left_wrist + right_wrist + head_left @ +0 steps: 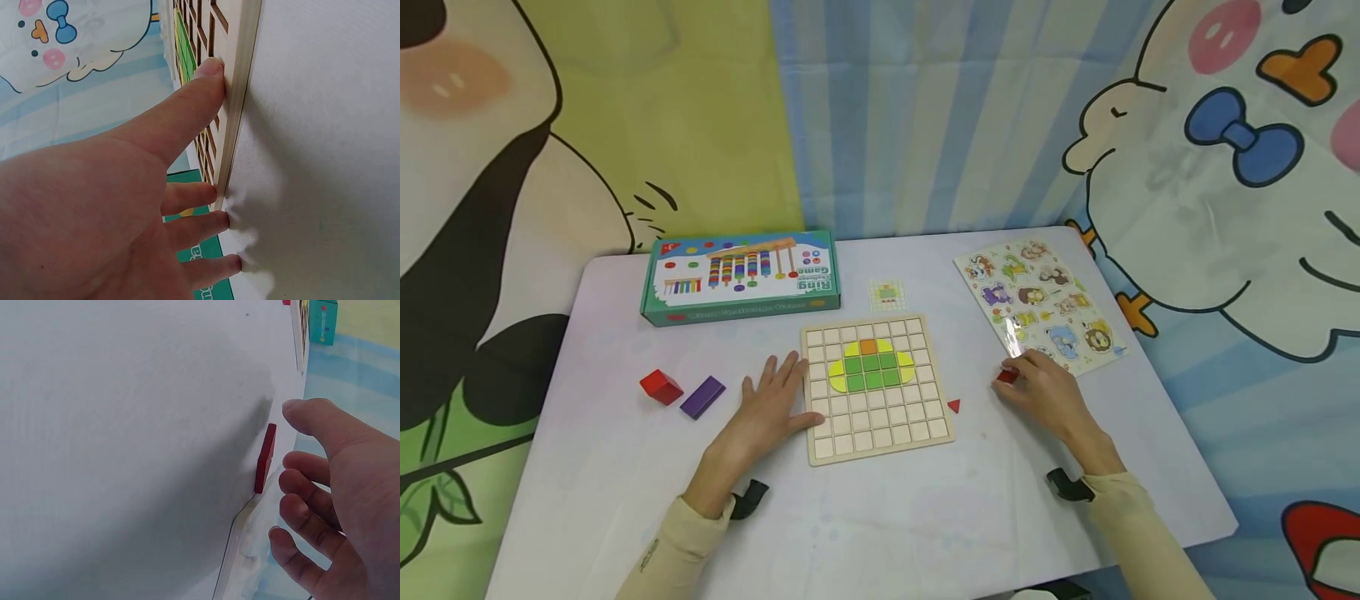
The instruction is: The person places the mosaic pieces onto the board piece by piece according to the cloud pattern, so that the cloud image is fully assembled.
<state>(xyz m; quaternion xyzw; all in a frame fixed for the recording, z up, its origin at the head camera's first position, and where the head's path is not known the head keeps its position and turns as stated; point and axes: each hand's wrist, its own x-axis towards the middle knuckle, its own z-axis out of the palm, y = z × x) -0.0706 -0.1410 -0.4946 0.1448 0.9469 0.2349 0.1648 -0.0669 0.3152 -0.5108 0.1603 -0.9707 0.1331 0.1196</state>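
Note:
My left hand (pixel 771 406) lies spread at the left side of a wooden grid board (pixel 880 425). In the left wrist view its thumb (pixel 209 72) presses on the board's frame, the other fingers at the edge. Green tiles (pixel 871 364), with yellow rounded tiles (pixel 837 375) around them and an orange tile (pixel 868 347) on top, fill some upper squares. My right hand (pixel 1048 396) hovers over a flat red block (pixel 1007 376) on the table. The right wrist view has thumb and loosely bent fingers apart from this block (pixel 265 459).
A red triangle (pixel 954 406) lies right of the board, and a small pattern card (pixel 887 295) behind it. An animal picture board (pixel 1052 302) is at the back right, a green game box (pixel 741 279) at the back left. A red block (pixel 661 387) and purple block (pixel 703 397) lie left.

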